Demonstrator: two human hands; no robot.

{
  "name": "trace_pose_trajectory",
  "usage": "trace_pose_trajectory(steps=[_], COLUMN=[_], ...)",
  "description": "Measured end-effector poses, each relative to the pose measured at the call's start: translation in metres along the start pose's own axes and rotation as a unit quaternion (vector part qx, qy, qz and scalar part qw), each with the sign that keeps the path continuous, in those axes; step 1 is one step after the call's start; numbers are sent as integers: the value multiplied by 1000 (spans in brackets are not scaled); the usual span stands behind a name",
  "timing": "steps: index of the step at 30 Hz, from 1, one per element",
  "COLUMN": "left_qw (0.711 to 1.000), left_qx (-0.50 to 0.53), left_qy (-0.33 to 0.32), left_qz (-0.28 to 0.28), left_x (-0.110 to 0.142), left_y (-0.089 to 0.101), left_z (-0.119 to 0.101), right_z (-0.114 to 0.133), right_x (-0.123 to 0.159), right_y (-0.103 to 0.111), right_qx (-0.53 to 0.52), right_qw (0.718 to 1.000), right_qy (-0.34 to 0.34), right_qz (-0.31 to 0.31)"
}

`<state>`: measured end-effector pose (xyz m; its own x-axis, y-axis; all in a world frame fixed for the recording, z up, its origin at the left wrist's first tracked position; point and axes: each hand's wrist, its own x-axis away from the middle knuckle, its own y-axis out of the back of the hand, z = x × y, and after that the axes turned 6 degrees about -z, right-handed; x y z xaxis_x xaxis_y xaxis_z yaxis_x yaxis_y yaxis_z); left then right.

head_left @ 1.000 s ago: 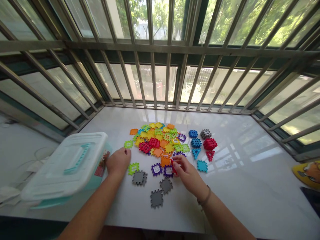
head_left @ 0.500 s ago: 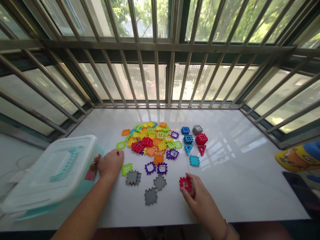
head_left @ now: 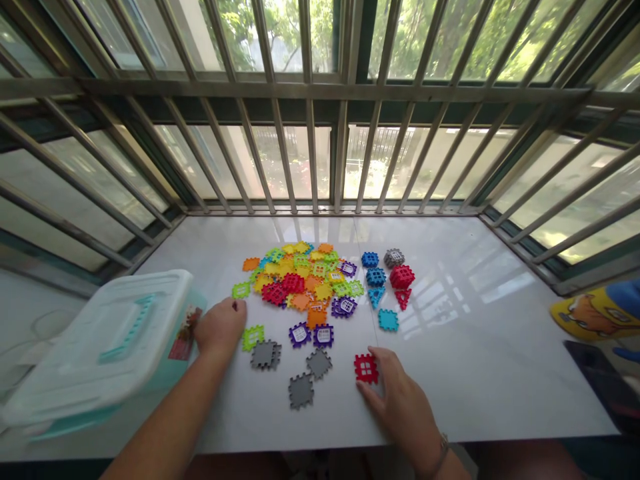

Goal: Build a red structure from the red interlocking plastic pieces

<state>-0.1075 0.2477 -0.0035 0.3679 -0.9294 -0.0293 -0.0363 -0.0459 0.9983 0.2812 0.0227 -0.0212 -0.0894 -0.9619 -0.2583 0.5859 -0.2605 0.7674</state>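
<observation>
Watching a white stone counter [head_left: 475, 373] under a barred window [head_left: 320, 100], I see a lidded plastic box [head_left: 115, 340], contents hidden, just beside my loosely curled, empty left hand [head_left: 220, 327]; my spread right hand [head_left: 400, 400] touches a red tile [head_left: 366, 368].

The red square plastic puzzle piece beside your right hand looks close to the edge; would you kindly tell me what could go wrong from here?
The red square plastic piece lies near the front edge of the white stone ledge, by the right hand, so it might slide off. A clear plastic box with a teal handle sits beside the left hand and could be knocked askew.
</observation>
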Motion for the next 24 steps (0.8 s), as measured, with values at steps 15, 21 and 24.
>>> trace_pose_trajectory(steps=[15, 21, 24], left_qw=[1000, 1000, 1000], left_qx=[-9, -6, -5], left_qy=[4, 2, 2], left_qz=[-3, -3, -4], left_x=[-1, -1, -1], left_y=[-3, -2, -3], left_z=[0, 0, 1], right_z=[-1, 2, 3], right_x=[1, -2, -3], right_y=[-17, -16, -16], right_qx=[111, 120, 120], right_qw=[991, 987, 987], right_qy=[42, 57, 57], right_qz=[-69, -87, -89])
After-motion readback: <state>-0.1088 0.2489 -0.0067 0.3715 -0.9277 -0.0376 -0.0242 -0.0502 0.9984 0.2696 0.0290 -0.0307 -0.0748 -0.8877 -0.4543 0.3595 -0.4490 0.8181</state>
